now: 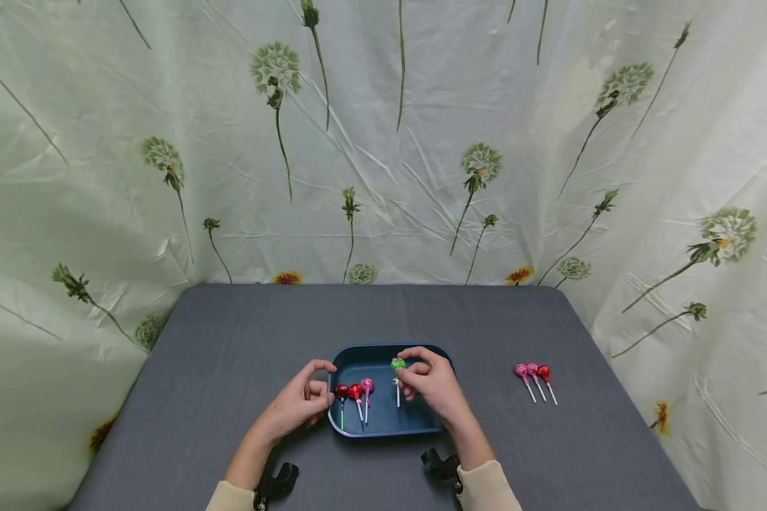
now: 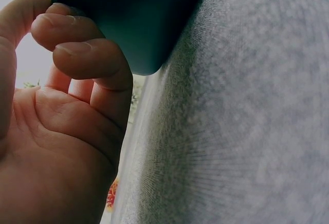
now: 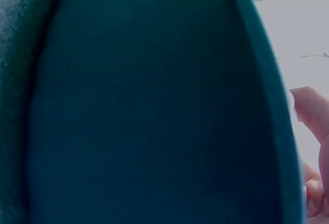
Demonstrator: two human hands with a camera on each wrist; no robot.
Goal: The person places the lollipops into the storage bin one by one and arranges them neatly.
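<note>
A dark blue tray (image 1: 383,432) lies on the table. My left hand (image 1: 300,397) holds its left rim; the left wrist view shows curled fingers (image 2: 85,54) against the tray's outer wall. Over the tray's right half, my right hand (image 1: 427,380) pinches a green-wrapped lollipop (image 1: 398,363) between thumb and index finger. A white stick (image 1: 398,396) shows just below those fingertips. Inside the tray at left lie a dark red lollipop (image 1: 341,391), a red lollipop (image 1: 355,392) and a pink lollipop (image 1: 367,385), side by side. The right wrist view is mostly tray wall, hiding the pinch.
To the right of the tray, two pink lollipops (image 1: 526,370) and one red lollipop (image 1: 544,372) lie in a row on the grey table (image 1: 249,326). A dandelion-patterned curtain (image 1: 383,142) hangs behind and around the table. Black wrist mounts (image 1: 439,465) sit below the hands.
</note>
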